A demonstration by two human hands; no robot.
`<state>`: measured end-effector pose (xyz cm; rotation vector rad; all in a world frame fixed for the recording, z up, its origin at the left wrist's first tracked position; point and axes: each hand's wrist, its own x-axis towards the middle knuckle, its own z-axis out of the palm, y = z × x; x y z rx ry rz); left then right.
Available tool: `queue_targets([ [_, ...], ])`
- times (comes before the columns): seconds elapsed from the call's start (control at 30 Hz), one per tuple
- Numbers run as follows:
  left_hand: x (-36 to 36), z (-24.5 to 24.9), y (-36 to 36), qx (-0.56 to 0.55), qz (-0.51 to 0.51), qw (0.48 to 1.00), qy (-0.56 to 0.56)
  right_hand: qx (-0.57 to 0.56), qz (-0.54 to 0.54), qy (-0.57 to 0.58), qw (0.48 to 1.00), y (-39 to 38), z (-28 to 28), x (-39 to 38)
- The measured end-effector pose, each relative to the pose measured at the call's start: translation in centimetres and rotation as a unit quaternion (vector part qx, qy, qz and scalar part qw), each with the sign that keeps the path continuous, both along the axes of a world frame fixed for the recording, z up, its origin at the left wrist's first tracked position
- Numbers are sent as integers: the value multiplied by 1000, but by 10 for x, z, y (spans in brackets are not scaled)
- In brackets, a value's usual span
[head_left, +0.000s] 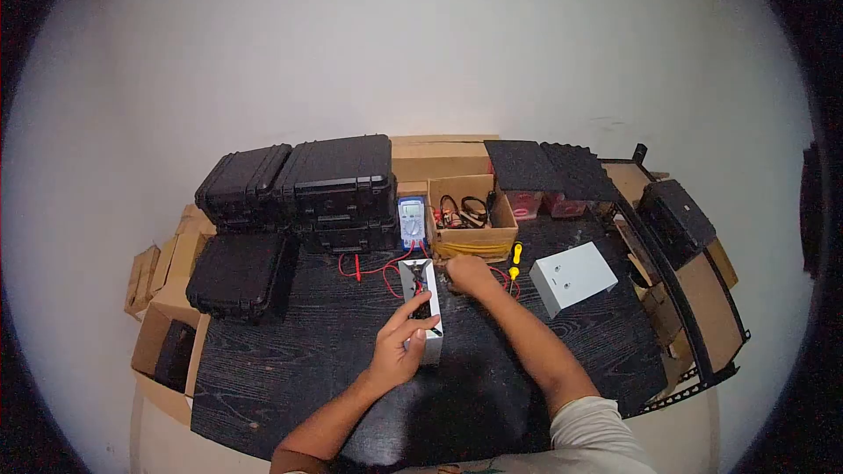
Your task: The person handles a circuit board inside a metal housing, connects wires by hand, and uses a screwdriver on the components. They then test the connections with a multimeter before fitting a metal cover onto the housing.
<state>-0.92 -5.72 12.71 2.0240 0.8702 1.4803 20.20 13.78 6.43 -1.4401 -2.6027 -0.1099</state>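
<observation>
An open white box (pixel 437 307) with dark and red wires inside stands on the table in front of me. Across its open side lie the fingers of my left hand (pixel 401 347), which grips the box with its index and middle fingers a little apart. My right hand (pixel 471 275) is closed at the tabletop just right of the box; what its curled fingers hold is hidden. Beyond it stands a cardboard box (pixel 479 244) of cables. A yellow-handled screwdriver (pixel 515 261) lies right of that hand. Behind the white box is a blue multimeter (pixel 412 221) with red leads.
A second white box (pixel 575 279) lies on the black table (pixel 325 342) at right. Black hard cases (pixel 338 171) are stacked at back left, another case (pixel 237 272) before them. Dark foam sheets (pixel 549 167) cover reddish containers. A black metal rack (pixel 672 276) borders the right edge.
</observation>
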Motion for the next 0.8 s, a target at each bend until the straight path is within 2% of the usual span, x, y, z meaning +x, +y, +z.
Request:
queue_targets([
  [0.07, 0, 2, -1, -2, -1, 1000, -2, -25, -10, 22, 999, -5, 11, 4],
  [0.17, -1, -1, 0, -3, -1, 1000, 0, -101, 25, 234, 967, -21, 26, 13],
  [0.27, -1, -3, 1, 3, 2, 1000, 1, -241, 64, 467, 848, -67, 26, 18],
  [0.3, -1, -3, 1, 5, 3, 1000, 1, -282, 88, 500, 814, -87, 32, 17],
  [0.37, 0, -1, 0, 5, 11, 1000, 1, -305, 81, 547, 775, -116, 24, 10],
  [0.43, 1, -1, -2, 0, 13, 1000, 2, -303, 75, 569, 761, -129, 7, 4],
  [0.57, 3, -1, -1, -4, 17, 1000, -6, -316, 85, 628, 706, -133, -2, 0],
  [0.8, 3, 0, -2, -6, 19, 1000, -1, -357, 93, 636, 678, -132, -8, 3],
])
